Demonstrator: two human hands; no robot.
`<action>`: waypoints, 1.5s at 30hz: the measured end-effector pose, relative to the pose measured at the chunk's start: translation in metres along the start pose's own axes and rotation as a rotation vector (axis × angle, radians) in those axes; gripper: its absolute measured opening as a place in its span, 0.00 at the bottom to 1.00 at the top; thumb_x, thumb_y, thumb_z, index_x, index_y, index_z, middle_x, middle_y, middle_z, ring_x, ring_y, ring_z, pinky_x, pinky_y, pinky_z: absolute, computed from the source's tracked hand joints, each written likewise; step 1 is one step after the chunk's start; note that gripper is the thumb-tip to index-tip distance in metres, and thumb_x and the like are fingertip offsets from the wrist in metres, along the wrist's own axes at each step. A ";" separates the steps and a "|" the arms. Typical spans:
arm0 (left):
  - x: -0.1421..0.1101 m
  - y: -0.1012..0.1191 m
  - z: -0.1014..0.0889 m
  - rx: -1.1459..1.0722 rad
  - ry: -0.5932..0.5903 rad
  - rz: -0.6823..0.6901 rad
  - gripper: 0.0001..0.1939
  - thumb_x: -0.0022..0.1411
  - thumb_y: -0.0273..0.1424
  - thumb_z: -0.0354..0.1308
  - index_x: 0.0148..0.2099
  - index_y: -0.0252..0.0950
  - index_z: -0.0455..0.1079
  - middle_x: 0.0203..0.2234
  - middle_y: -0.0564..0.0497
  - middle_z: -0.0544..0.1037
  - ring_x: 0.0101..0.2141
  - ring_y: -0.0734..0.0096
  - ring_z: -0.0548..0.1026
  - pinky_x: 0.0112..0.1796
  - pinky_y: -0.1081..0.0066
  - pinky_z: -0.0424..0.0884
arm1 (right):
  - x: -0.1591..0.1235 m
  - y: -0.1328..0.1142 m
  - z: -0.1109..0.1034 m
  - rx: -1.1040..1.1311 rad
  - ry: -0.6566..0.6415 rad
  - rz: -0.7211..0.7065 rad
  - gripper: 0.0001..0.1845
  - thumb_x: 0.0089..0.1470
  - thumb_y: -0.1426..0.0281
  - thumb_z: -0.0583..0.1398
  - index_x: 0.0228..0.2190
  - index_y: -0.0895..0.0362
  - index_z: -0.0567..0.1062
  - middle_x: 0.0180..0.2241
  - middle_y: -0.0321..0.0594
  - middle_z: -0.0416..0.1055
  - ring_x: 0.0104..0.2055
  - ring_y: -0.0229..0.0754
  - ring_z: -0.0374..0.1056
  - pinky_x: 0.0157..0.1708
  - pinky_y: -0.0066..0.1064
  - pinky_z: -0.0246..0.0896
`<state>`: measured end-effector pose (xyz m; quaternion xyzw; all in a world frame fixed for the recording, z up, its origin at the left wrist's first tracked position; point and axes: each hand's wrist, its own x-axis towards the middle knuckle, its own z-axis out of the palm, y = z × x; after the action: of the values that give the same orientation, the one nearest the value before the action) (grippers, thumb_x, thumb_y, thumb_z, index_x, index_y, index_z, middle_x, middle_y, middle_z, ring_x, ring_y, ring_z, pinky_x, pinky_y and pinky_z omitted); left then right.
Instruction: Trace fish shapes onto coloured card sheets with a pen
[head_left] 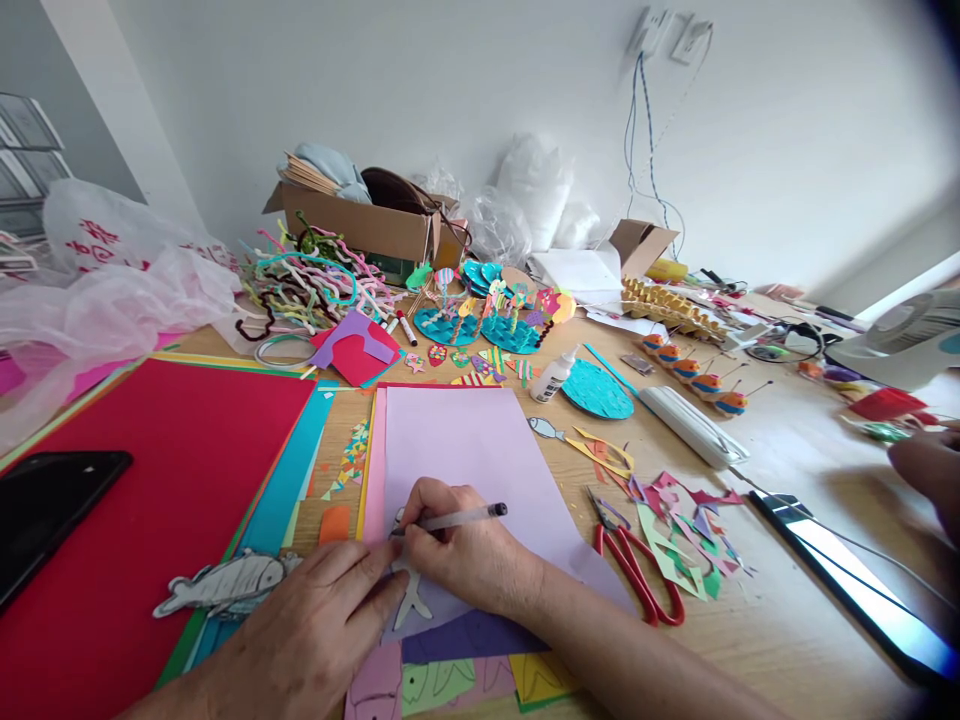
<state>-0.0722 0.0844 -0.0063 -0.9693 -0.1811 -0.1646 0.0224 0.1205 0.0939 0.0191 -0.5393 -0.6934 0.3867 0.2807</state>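
My right hand [476, 550] grips a pen [461, 517] with a clear barrel and dark cap end, its tip hidden behind my fingers. Under both hands lies a white paper cutout [412, 602] with a forked tail, on a lilac sheet [457, 440]. My left hand [322, 610] lies flat, its fingertips pressing on the cutout's edge. Left of it rest grey paper fish cutouts [232, 583] with drawn lines. Red-handled scissors [637, 570] sit to the right, beside paper scraps [686, 540].
A red sheet stack [180, 440] carries a black phone [52, 500] on the left. Behind are a glue bottle [553, 378], a turquoise disc [598, 388], yellow scissors [604, 450] and pipe cleaners [307, 280]. A lit tablet [855, 585] and another person's blurred hand [926, 465] are at right.
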 end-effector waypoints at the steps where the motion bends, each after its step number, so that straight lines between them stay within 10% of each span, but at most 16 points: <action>1: -0.001 0.000 0.001 -0.005 0.007 -0.009 0.21 0.60 0.20 0.47 0.54 0.31 0.67 0.46 0.42 0.74 0.44 0.59 0.69 0.45 0.63 0.71 | 0.000 0.000 0.000 -0.004 0.003 0.003 0.10 0.41 0.83 0.55 0.22 0.55 0.64 0.17 0.25 0.59 0.18 0.31 0.53 0.19 0.20 0.48; 45: 0.011 -0.002 0.002 -0.097 -0.201 -0.131 0.19 0.59 0.25 0.53 0.54 0.34 0.67 0.50 0.42 0.71 0.47 0.55 0.68 0.49 0.58 0.67 | 0.007 0.013 0.003 0.017 0.174 -0.002 0.10 0.43 0.82 0.54 0.23 0.55 0.64 0.17 0.27 0.62 0.19 0.34 0.58 0.22 0.23 0.51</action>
<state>-0.0631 0.0901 -0.0046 -0.9670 -0.2373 -0.0761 -0.0534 0.1229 0.1013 0.0062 -0.5678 -0.6637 0.3439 0.3447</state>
